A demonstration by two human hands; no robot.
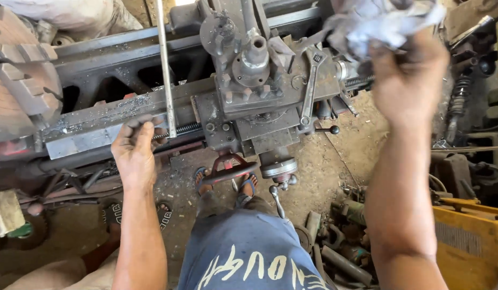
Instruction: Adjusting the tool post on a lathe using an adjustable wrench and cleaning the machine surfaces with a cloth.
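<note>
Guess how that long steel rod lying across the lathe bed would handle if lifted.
The rod looks like solid metal, so probably stiff and heavy for its thickness. It is round and thin, so likely to roll or slide off the bed. The left hand rests beside its near end; lifted from there, it would likely tip.

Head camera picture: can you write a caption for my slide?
Left hand rests on the lathe bed while the right hand holds up a crumpled rag.

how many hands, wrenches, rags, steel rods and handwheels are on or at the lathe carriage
hands: 2, left hand and right hand
adjustable wrench: 1
crumpled rag: 1
steel rod: 1
handwheel: 1
total: 6
</note>
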